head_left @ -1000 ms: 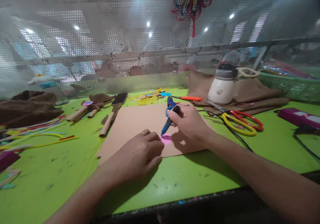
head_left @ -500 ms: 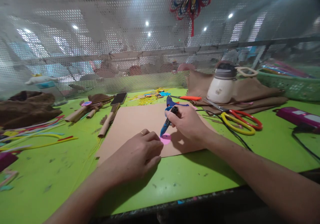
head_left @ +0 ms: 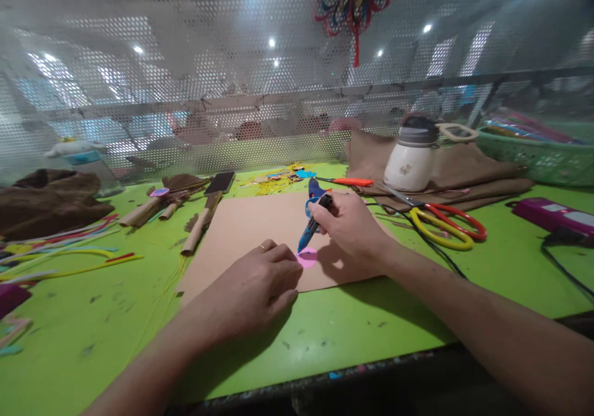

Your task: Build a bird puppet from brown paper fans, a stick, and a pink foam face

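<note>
Pen (head_left: 307,234) diag. in R hand (head_left: 349,223) (tip dn-L, at pink disc (head_left: 310,258)).

Right hand (head_left: 352,224)'s got a blue-and-black pen (head_left: 306,238) on a slant, tip at a pink disc (head_left: 308,259), left hand (head_left: 253,280) right up beside it. All on a brown sheet (head_left: 250,218) near the table (head_left: 334,335)'s front edge. Scissors (head_left: 420,206) lie off right, white bottle (head_left: 404,169) behind, green basket (head_left: 533,159) in the far right corner.
</note>
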Demonstrator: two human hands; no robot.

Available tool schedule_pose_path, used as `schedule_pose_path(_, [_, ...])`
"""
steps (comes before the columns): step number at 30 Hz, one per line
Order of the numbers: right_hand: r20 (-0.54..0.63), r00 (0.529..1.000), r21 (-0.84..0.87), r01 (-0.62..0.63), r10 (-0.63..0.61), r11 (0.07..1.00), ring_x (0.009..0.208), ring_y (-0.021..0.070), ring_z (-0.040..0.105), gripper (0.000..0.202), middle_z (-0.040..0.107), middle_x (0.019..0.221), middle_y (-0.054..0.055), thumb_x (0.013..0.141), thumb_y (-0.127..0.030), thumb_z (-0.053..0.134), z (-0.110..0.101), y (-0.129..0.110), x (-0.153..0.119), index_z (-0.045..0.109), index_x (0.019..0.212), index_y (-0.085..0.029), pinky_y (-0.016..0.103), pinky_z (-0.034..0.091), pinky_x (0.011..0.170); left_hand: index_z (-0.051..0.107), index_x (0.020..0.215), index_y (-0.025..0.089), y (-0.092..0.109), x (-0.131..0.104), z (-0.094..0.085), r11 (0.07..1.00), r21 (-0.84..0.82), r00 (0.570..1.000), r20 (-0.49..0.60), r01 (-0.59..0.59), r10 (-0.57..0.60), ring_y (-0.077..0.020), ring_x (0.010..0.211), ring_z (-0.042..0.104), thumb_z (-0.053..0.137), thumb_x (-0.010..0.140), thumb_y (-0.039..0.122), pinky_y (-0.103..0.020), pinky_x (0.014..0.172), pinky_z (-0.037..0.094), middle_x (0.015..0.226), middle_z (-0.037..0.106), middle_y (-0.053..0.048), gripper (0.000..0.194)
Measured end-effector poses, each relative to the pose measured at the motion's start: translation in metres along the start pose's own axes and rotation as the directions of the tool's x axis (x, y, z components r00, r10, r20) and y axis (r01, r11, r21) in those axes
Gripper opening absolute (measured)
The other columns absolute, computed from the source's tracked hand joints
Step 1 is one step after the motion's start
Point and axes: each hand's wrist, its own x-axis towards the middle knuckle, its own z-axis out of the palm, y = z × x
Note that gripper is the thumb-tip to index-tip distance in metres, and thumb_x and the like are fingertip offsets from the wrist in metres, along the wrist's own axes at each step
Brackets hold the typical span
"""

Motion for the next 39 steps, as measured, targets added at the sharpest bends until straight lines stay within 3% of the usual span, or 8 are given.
schedule_pose_path(8, [-0.019,1.000,0.054,0.013,-0.012,0.998,0.053,0.0107,0.047,0.031,0.054,0.055,-0.002,0.087,-0.034,0.053,0.002,0.003,0.000,0.051,0.060,-0.018,0.026,0.035,0.053,0.061,0.084,0.020,0.001,-0.001,-0.001,1.000,0.009,1.000,0.000,0.014,-0.014,-0.0219,0.089,0.051,0.049,0.087,0.017,-0.036,0.077,0.040,0.091,0.060,-0.005,0.012])
schedule_pose_path(11, [-0.173,0.985,0.171,0.018,0.012,0.985,0.051,0.0107,0.049,0.032,0.055,0.054,-0.001,0.087,-0.039,0.054,-0.006,0.006,0.007,0.052,0.063,-0.019,0.025,0.039,0.052,0.058,0.079,0.020,0.002,-0.002,-0.001,1.000,0.006,1.000,-0.015,0.006,-0.006,-0.0205,0.087,0.052,0.048,0.087,0.016,-0.036,0.079,0.040,0.090,0.060,-0.005,0.012])
schedule_pose_path(14, [-0.378,0.925,0.258,0.066,0.038,0.964,0.050,0.0109,0.051,0.032,0.056,0.054,-0.001,0.085,-0.044,0.055,-0.018,0.015,0.020,0.052,0.065,-0.019,0.024,0.041,0.052,0.052,0.073,0.019,0.003,-0.002,-0.001,1.000,0.010,1.000,-0.028,-0.001,0.001,-0.0192,0.086,0.053,0.049,0.085,0.014,-0.035,0.080,0.039,0.085,0.058,-0.003,0.013])
schedule_pose_path(18, [-0.465,0.882,0.252,0.058,0.069,0.966,0.047,0.0109,0.048,0.035,0.054,0.053,-0.002,0.083,-0.051,0.055,-0.027,0.030,0.034,0.052,0.068,-0.020,0.025,0.039,0.050,0.053,0.071,0.019,0.002,-0.004,0.000,1.000,0.010,0.999,-0.053,-0.007,0.007,-0.0196,0.085,0.052,0.049,0.083,0.013,-0.035,0.078,0.040,0.085,0.058,-0.004,0.014])
schedule_pose_path(22, [-0.400,0.916,0.018,-0.016,0.022,1.000,0.050,0.0127,0.045,0.037,0.051,0.051,-0.002,0.081,-0.050,0.054,-0.019,0.036,0.041,0.049,0.059,-0.020,0.027,0.035,0.052,0.054,0.071,0.018,0.001,-0.006,0.001,1.000,0.020,0.996,-0.085,-0.008,0.010,-0.0201,0.084,0.052,0.050,0.080,0.013,-0.036,0.078,0.041,0.085,0.058,-0.004,0.012])
schedule_pose_path(26, [-0.192,0.981,-0.167,-0.061,0.028,0.984,0.055,0.0150,0.049,0.034,0.053,0.052,0.000,0.079,-0.044,0.053,-0.004,0.036,0.043,0.049,0.055,-0.020,0.027,0.032,0.053,0.053,0.071,0.018,0.002,-0.008,0.002,1.000,0.020,0.997,-0.075,0.004,-0.002,-0.0195,0.083,0.052,0.051,0.079,0.013,-0.035,0.075,0.041,0.085,0.058,-0.004,0.010])
schedule_pose_path(29, [-0.120,0.992,-0.182,-0.055,0.034,0.982,0.055,0.0150,0.049,0.033,0.054,0.053,0.000,0.079,-0.043,0.051,0.000,0.041,0.045,0.050,0.055,-0.020,0.026,0.033,0.053,0.053,0.071,0.018,0.003,-0.009,0.002,1.000,0.027,0.994,-0.108,0.009,-0.006,-0.0200,0.084,0.052,0.050,0.080,0.013,-0.035,0.076,0.041,0.085,0.058,-0.004,0.011])
schedule_pose_path(39, [-0.097,0.995,-0.137,-0.038,0.025,0.990,0.053,0.0143,0.051,0.036,0.056,0.054,0.001,0.082,-0.046,0.049,-0.004,0.047,0.041,0.051,0.058,-0.020,0.025,0.035,0.051,0.052,0.070,0.019,0.003,-0.007,0.001,1.000,0.017,0.996,-0.086,0.019,-0.018,-0.0198,0.084,0.051,0.050,0.078,0.014,-0.034,0.077,0.041,0.085,0.058,-0.004,0.009])
